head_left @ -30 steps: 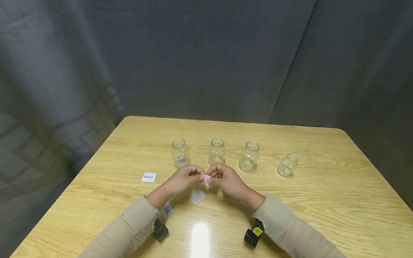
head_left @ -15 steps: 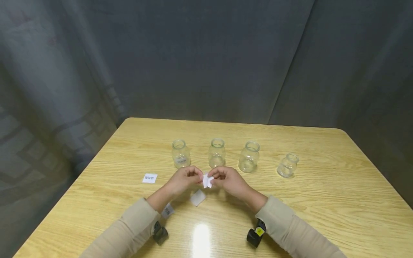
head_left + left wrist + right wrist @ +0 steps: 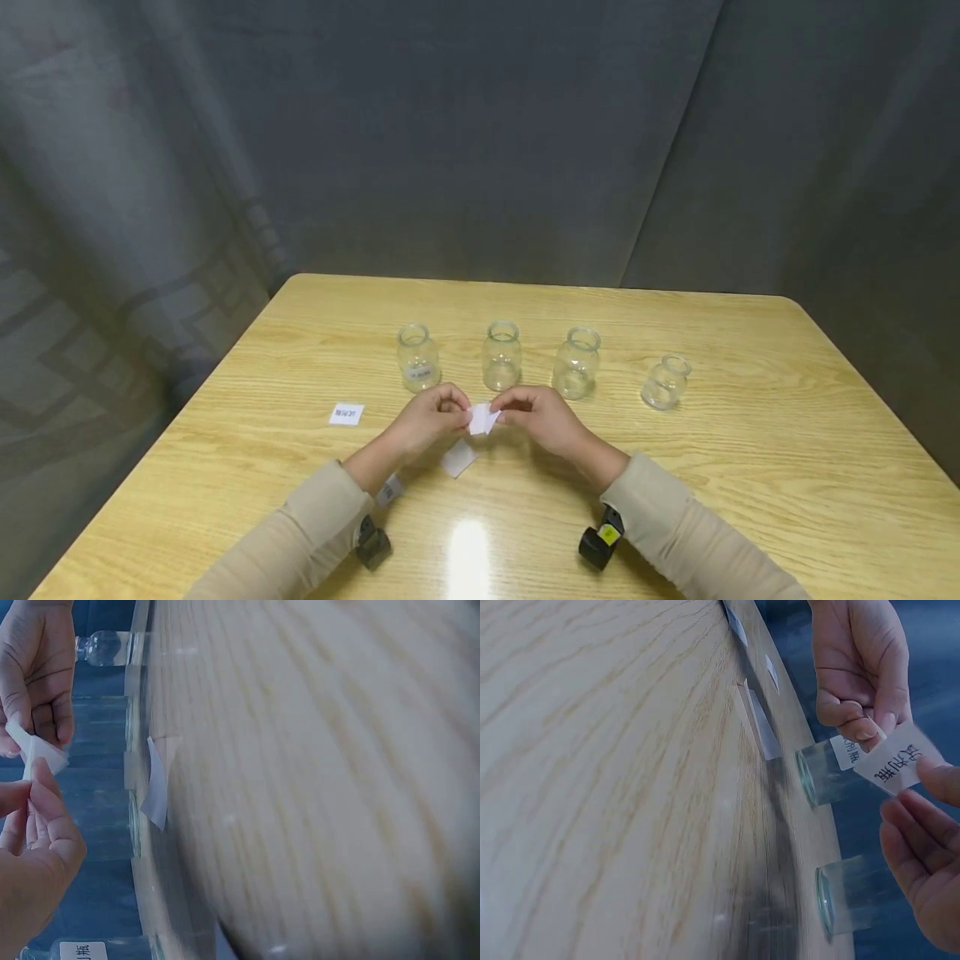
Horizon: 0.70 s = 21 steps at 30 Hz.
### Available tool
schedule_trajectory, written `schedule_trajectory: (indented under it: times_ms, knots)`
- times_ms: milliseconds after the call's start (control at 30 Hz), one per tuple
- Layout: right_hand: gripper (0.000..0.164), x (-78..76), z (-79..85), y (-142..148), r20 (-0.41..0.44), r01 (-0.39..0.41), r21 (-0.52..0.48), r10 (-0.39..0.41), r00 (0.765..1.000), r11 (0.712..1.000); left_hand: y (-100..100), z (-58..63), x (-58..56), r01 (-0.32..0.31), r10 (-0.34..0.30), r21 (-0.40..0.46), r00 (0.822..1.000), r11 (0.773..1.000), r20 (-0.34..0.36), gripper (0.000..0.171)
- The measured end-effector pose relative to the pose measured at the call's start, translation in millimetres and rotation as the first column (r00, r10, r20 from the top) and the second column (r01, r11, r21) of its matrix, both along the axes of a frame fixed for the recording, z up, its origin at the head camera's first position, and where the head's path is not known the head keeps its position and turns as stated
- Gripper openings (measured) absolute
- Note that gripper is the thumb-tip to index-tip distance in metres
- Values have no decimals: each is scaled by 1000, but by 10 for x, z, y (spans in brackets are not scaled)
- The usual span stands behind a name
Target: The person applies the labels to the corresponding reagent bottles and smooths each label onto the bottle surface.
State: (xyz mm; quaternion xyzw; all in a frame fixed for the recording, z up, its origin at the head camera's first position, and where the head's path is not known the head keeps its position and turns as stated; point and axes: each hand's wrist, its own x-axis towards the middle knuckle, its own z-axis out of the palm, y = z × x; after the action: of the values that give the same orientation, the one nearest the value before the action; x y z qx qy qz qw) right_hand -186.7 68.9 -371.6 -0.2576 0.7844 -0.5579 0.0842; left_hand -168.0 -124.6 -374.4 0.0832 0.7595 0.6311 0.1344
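Note:
A small white paper label (image 3: 480,418) is stretched between both hands over the middle of the table. My left hand (image 3: 428,418) pinches its left side and my right hand (image 3: 542,421) its right side. In the right wrist view the label (image 3: 898,761) carries handwriting, and a thin layer or strip lifts at the edge by the left fingers. From the left wrist view it looks folded into two flaps; which layer each hand holds I cannot tell. Just beyond the hands stands a glass jar (image 3: 502,358). Below them lies a blank white paper square (image 3: 459,458).
A jar with a label on it (image 3: 418,360) stands at the left of the row. Another jar (image 3: 576,365) and a smaller one (image 3: 665,383) stand to the right. A printed paper label (image 3: 347,414) lies at left, another (image 3: 389,490) beside the left wrist.
The bunched label between the fingertips has spread into two visible flaps. My right hand has drawn slightly to the right, while the left has stayed nearly still.

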Motion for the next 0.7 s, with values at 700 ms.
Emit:
schedule_trajectory:
  times_ms: [700]
  knots:
    - [13,-72,114,125,83,83,-82,-76,994,993,24,-48,7,78,-75,-36,995,996,70,21]
